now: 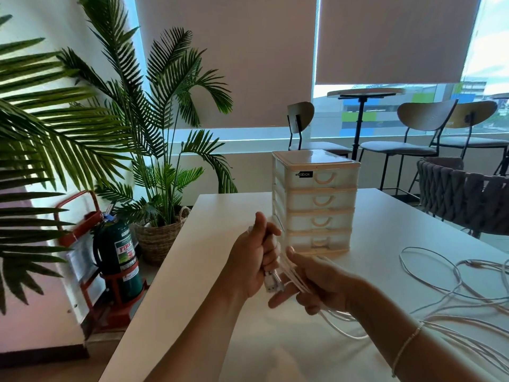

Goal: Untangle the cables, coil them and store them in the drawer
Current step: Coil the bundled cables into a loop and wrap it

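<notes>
Cables [451, 288]: thin, white, round in section, lying in loose overlapping loops across the right part of the tabletop [225, 340]; several strands ran from that heap up into your hands. One end carried a small white connector [271, 282], which stuck out below your left fist.

Drawer unit [314, 202]: translucent white plastic with cream trim, four stacked drawers, each with a curved cream handle, all closed; a dark label sat on the top drawer front. It stood upright near the far middle of the tabletop, just behind your hands.

Tabletop: white, smooth, matt, with a straight left edge. Bare surface lay in front of your forearms and to the right of the drawer unit.

Left hand [256, 260]: raised above the tabletop, fingers curled into a tight grip around the cable end, thumb up.

Right hand [316, 282]: just beside the left, fingers loosely curled round a bundle of strands, one finger pointing toward the connector. A thin beaded bracelet [407, 346] circled that wrist.

Surroundings: potted palm [162, 166] in a woven basket, green fire extinguisher [121, 257] on a red stand to the left; woven chair [465, 197] at the right edge.
</notes>
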Tool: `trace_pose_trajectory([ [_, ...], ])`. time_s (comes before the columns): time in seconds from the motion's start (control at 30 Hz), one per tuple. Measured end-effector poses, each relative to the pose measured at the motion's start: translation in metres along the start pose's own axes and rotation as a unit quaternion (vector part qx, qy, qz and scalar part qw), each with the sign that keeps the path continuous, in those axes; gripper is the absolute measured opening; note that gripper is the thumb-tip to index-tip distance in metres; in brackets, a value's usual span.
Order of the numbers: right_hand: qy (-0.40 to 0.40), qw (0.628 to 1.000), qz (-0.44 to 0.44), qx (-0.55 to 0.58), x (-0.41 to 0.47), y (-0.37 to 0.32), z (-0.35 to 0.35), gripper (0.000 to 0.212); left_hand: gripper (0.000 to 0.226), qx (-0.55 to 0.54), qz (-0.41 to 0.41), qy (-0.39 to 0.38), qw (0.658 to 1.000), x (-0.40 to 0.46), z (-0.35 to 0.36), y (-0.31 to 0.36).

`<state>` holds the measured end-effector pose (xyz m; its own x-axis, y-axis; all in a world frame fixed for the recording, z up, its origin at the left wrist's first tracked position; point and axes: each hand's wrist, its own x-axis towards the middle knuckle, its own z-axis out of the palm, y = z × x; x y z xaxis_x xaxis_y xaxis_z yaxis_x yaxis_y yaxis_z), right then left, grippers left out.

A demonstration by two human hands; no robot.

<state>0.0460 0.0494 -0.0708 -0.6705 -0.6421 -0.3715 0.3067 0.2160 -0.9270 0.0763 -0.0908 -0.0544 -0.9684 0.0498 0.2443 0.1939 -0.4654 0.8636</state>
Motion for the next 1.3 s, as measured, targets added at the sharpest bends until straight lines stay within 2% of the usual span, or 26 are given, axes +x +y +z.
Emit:
trace_pose_trajectory([
  [0.1, 0.01, 0.998, 0.054, 0.008, 0.008, -0.001, 0.007, 0.074, 0.043, 0.063, 0.008, 0.024, 0.998, 0.0, -0.001, -0.003],
  [0.23, 0.007, 0.996, 0.078, 0.032, 0.013, -0.001, 0.013, 0.072, 0.039, 0.093, 0.022, 0.031, 0.995, 0.001, -0.006, -0.007],
  [0.5, 0.083, 0.996, 0.035, -0.029, 0.013, -0.005, 0.02, 0.06, 0.03, 0.102, 0.025, 0.002, 0.995, 0.002, -0.006, -0.014],
  [0.63, 0.088, 0.996, 0.024, -0.026, 0.012, -0.004, 0.019, 0.055, 0.026, 0.132, 0.018, -0.017, 0.991, 0.001, -0.009, -0.014],
  [0.77, 0.072, 0.996, 0.019, -0.053, 0.007, -0.005, 0.017, 0.055, 0.021, 0.094, 0.004, -0.042, 0.995, -0.001, -0.007, -0.01],
  [0.87, 0.108, 0.99, -0.025, -0.091, 0.001, -0.006, 0.008, 0.046, 0.02, 0.08, 0.002, -0.059, 0.995, -0.004, -0.006, -0.007],
  [1.0, 0.133, 0.973, -0.125, -0.142, -0.008, -0.011, -0.01, 0.016, 0.031, 0.069, -0.006, -0.109, 0.992, -0.005, -0.008, -0.006],
  [1.13, 0.164, 0.96, -0.174, -0.142, -0.016, -0.025, -0.027, 0.019, 0.046, 0.093, -0.04, -0.183, 0.978, -0.006, -0.006, -0.006],
  [1.3, 0.223, 0.929, -0.225, -0.189, -0.033, -0.062, -0.047, 0.009, 0.063, 0.125, -0.125, -0.183, 0.967, -0.008, 0.003, -0.013],
])
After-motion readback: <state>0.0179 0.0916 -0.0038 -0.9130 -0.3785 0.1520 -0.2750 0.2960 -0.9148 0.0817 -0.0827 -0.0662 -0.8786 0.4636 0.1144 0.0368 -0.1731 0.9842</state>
